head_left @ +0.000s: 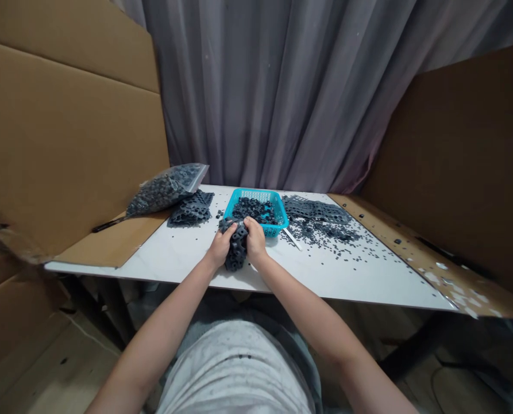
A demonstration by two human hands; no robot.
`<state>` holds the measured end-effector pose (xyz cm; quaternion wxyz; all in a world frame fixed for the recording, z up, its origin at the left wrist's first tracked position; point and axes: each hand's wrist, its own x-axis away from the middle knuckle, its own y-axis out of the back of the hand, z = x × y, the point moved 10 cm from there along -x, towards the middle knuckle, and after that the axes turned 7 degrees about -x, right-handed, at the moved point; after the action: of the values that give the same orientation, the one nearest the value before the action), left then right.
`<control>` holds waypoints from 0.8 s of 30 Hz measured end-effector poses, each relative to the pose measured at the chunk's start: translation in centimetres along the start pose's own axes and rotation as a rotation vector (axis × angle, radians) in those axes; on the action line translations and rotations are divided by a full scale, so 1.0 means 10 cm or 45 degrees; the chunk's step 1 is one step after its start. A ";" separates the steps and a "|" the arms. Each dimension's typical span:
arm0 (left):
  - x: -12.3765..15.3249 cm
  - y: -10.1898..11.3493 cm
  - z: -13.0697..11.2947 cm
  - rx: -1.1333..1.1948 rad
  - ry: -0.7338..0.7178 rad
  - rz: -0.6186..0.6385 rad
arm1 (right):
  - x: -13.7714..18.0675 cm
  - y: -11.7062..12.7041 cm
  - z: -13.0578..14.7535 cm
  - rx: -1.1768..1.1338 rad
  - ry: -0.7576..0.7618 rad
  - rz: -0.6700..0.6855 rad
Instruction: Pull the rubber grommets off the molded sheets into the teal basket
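Between my two hands is a dark perforated rubber sheet [236, 253], bunched up and hanging to the table in front of the basket. My left hand [222, 244] grips its left side, thumb on top. My right hand [255, 238] clasps the upper right side, fingers curled round it. Just behind them stands a turquoise plastic basket [283, 214] holding many small black pieces [253, 208]. The fingertips on the far side of the sheet are hidden.
A zip bag full of dark pieces [164, 188] leans at the left, beside stacked perforated sheets [191, 208]. Right of the basket lie a flat perforated sheet [316, 209], scattered black bits [329, 233] and a white stick [292, 239]. Cardboard walls [75, 132] flank the white table [325, 282].
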<state>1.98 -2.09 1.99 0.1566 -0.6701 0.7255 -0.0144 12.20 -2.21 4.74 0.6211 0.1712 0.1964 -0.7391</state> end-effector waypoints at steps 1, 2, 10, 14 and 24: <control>-0.01 0.02 0.00 0.007 -0.009 -0.024 | 0.00 -0.02 -0.01 -0.008 -0.004 -0.027; -0.02 0.05 0.01 0.010 -0.019 -0.048 | 0.00 -0.05 0.00 -0.010 -0.003 -0.037; -0.01 0.30 0.07 -0.067 -0.088 -0.177 | -0.17 -0.03 0.33 0.288 0.100 0.363; 0.00 0.23 0.06 -0.142 -0.068 -0.114 | -0.58 0.39 0.36 0.611 0.131 0.342; 0.06 0.09 -0.11 -0.348 -0.218 0.023 | 0.04 -0.10 0.80 1.100 0.604 0.900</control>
<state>0.78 -2.79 2.74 0.1252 -0.6774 0.7106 0.1430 11.04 -6.40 11.49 0.6426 0.6229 -0.0569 -0.4426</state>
